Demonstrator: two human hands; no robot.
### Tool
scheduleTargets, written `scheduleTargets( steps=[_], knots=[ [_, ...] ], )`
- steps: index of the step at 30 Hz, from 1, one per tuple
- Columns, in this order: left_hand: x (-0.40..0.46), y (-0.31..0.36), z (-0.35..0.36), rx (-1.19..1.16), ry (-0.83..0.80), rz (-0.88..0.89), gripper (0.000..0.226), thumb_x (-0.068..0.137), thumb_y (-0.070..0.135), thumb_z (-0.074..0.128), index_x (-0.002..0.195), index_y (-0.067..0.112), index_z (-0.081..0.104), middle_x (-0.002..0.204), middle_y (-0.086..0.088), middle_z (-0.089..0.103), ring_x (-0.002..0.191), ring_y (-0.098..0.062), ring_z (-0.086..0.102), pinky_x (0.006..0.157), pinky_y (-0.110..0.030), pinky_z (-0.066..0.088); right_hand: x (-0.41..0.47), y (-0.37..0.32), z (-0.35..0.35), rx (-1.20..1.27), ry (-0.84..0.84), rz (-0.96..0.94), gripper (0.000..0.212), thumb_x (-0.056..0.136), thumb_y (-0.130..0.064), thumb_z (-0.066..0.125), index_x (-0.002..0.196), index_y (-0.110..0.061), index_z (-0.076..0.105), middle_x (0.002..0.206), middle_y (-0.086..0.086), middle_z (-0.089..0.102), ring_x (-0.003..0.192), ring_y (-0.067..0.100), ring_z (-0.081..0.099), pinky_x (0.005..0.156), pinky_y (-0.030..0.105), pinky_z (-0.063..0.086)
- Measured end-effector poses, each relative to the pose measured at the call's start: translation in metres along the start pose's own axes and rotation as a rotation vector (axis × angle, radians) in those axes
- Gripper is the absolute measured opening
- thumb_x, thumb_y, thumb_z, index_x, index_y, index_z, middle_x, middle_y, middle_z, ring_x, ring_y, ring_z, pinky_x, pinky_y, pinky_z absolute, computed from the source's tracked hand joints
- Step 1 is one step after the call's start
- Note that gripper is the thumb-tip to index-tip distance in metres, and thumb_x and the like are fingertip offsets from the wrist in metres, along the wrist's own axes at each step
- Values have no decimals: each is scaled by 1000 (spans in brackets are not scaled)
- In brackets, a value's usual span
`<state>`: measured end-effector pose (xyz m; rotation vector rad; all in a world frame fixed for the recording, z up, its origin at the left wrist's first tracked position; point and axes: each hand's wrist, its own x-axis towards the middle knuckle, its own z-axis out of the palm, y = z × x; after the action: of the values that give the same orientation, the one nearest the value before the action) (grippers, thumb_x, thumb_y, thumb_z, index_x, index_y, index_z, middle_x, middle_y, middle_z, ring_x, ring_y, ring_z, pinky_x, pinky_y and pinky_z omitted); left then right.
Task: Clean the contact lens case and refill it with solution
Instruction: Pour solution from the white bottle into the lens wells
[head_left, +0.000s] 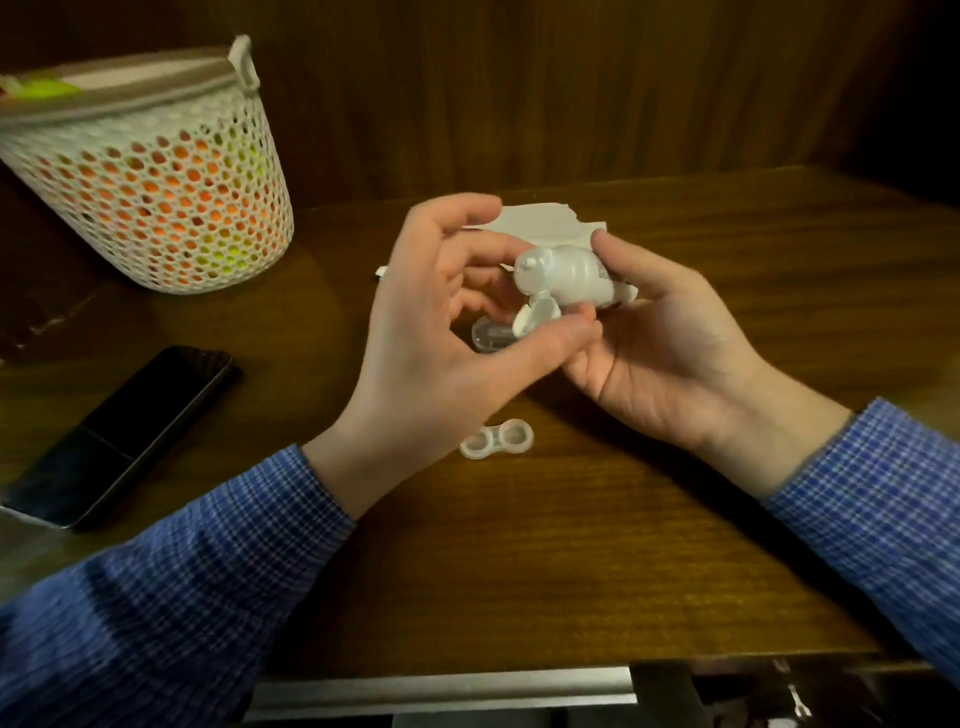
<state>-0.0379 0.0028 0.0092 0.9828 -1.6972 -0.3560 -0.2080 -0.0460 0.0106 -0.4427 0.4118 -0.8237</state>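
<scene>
Solution bottle (563, 280) lies sideways in the right hand (670, 353) (nozzle leftward), left hand (441, 332) pinching its flip-cap (535, 314).

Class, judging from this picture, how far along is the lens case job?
Done: the lens case lies open on the table, caps off. In hand: the right hand holds the solution bottle; the left hand is at its flip cap. Left: filling the wells, recapping.

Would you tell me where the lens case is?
The lens case lies open on the table, centre of the head view, below both hands, right of the phone.
</scene>
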Motion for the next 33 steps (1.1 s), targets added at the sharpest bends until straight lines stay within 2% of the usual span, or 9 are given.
scheduleTargets(
  steps=[4,6,10,15,18,21,26,29,33],
  knots=[
    [4,-2,-1,16,-56,54,95,71,31,89,141,-4,35,122,-10,66,104,-24,70,85,-39,61,2,-8,-4,66,-13,-8,54,97,-27,64,145,-5,51,142,19,60,77,11,66,66,15,57],
    [5,-4,0,56,-53,63,95,72,31,88,142,-4,35,122,-10,67,106,-22,70,87,-38,60,3,-8,-7,56,-13,15,53,96,-27,66,142,-5,53,129,20,65,59,14,67,59,16,57],
    [7,-3,-3,-88,21,-73,74,81,32,79,140,6,41,116,0,73,105,-19,73,85,-33,62,5,-7,-10,37,-9,62,56,91,-28,70,140,-5,54,107,20,69,58,14,66,58,18,59],
    [14,-5,-7,-180,163,-351,45,93,36,69,132,22,51,95,27,75,98,-1,73,63,-12,55,5,-1,-11,-77,-89,93,53,90,-25,69,139,-10,55,99,20,69,63,14,64,63,19,58],
    [15,-7,-11,-86,290,-244,34,93,29,73,120,19,56,99,6,73,93,-12,74,70,-23,60,5,0,-9,-48,-75,54,56,87,-19,70,140,-9,56,100,20,70,67,18,69,64,22,61],
    [12,-10,-14,126,293,12,12,100,14,62,111,8,66,99,2,69,86,-10,70,69,-16,55,4,0,-10,-42,-80,4,53,81,-10,75,132,-3,64,110,23,71,81,26,74,70,30,65],
    [6,-9,-10,93,183,27,30,105,3,45,128,-1,65,120,-8,68,109,-17,66,86,-20,53,5,5,-12,-304,-202,-31,33,86,-27,72,112,-8,76,91,14,69,61,11,61,59,21,53],
    [4,-6,-8,-11,87,-119,38,104,13,45,139,8,58,123,3,64,111,-5,63,83,-13,52,5,10,-12,-545,-257,-89,26,100,-34,58,109,-10,66,79,9,63,50,10,47,52,22,37],
    [1,-4,-5,-48,12,-201,34,106,13,46,138,17,56,115,13,63,105,10,59,77,-5,48,0,19,-11,-752,-217,-201,27,100,-34,54,109,-9,52,75,8,61,49,12,43,50,22,38]
  ],
)
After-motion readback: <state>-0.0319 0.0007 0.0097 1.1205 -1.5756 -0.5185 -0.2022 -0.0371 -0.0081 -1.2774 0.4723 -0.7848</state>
